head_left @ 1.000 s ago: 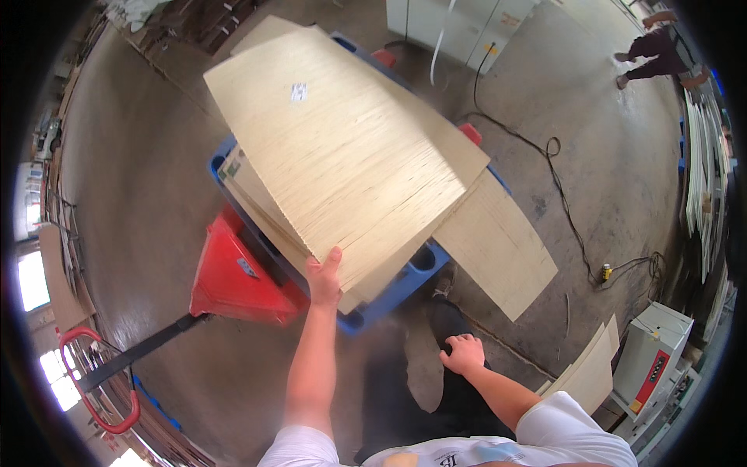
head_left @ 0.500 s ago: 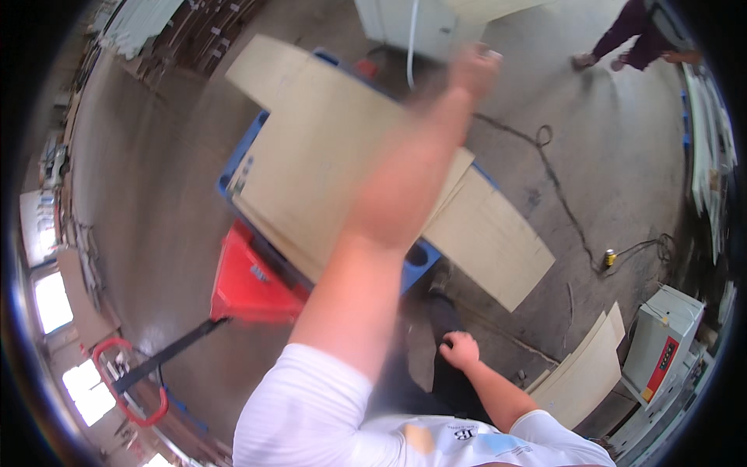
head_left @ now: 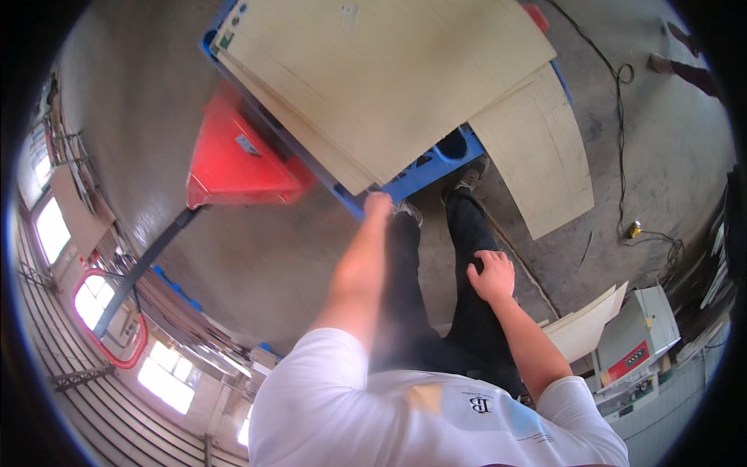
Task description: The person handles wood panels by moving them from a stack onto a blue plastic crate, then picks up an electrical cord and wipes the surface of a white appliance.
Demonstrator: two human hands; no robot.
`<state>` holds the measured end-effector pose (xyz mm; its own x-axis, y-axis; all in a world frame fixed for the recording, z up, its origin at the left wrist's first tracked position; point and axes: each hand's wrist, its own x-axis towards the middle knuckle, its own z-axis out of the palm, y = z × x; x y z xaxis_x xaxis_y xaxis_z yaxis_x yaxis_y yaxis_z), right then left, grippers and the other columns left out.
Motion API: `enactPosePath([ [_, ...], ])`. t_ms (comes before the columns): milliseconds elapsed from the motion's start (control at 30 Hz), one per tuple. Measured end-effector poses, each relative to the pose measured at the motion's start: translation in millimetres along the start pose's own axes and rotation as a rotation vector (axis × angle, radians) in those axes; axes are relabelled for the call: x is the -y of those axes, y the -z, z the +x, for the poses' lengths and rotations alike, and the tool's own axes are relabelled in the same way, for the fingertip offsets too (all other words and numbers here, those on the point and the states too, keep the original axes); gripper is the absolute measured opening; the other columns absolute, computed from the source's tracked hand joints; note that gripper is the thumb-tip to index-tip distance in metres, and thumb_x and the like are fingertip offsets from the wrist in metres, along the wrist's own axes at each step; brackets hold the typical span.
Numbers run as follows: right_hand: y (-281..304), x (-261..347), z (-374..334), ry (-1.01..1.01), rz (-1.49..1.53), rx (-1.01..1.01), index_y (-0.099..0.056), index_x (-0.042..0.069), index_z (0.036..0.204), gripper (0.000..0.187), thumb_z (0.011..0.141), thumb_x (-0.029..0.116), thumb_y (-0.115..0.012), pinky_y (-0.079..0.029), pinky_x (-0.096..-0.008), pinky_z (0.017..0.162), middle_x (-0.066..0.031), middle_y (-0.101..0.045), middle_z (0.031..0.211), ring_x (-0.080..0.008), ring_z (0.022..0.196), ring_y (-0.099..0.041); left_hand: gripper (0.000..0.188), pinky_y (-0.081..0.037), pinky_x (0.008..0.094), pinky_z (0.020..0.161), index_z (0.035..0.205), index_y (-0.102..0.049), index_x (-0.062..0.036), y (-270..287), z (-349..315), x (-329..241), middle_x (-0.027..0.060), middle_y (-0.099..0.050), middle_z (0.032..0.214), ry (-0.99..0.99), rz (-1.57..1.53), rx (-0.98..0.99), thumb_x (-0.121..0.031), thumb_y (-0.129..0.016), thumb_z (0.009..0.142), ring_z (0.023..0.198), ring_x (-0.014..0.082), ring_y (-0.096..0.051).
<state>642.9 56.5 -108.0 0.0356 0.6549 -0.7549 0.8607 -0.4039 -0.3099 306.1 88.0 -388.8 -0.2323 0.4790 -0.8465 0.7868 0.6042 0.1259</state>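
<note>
A stack of pale, thin wooden sheets lies on a blue plastic pallet ahead of me. My left hand is closed at the near corner of the stack, next to the pallet's edge. Its fingertips are hidden, so I cannot tell whether it grips a sheet. My right hand rests on my right thigh, thumb apart from the fingers, holding nothing. One narrower pale sheet sticks out past the pallet's right side, over the floor.
A red pallet jack stands left of the pallet, its handle pointing toward the lower left. A black cable runs along the floor at right, near a yellow can. Pale offcuts lean by a grey machine. Another person's legs show at upper right.
My left arm has come back from over the far side of the stack to its near corner. The view has tilted nearer my body. My right hand stays on my thigh.
</note>
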Motion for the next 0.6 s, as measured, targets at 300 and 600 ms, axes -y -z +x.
enactPosePath([
  [300,1.5,19.5,18.7,0.059,-0.055,-0.035,-0.067,0.011,0.103,0.028,0.078,0.023,-0.069,-0.046,-0.0409,0.093,-0.0053,-0.069,0.107,-0.0278,0.110,-0.059,0.065,-0.049,0.0455,0.095,0.125,-0.048,0.0110,-0.1,85.7,-17.5,0.0279,-0.057,0.121,0.429,-0.854,-0.345,-0.030,-0.071,0.081,0.114,0.0390,-0.057],
  [600,-10.5,35.3,20.6,0.119,-0.139,-0.089,-0.068,0.010,0.101,0.030,0.076,0.025,-0.071,-0.047,-0.0403,0.091,-0.0054,-0.069,0.104,-0.0263,0.107,-0.061,0.093,-0.052,0.0425,0.090,0.125,-0.048,0.0108,-15.0,104.1,-8.6,0.0244,-0.058,0.120,0.520,-0.873,-0.479,-0.053,-0.085,0.068,0.106,0.0333,-0.061],
])
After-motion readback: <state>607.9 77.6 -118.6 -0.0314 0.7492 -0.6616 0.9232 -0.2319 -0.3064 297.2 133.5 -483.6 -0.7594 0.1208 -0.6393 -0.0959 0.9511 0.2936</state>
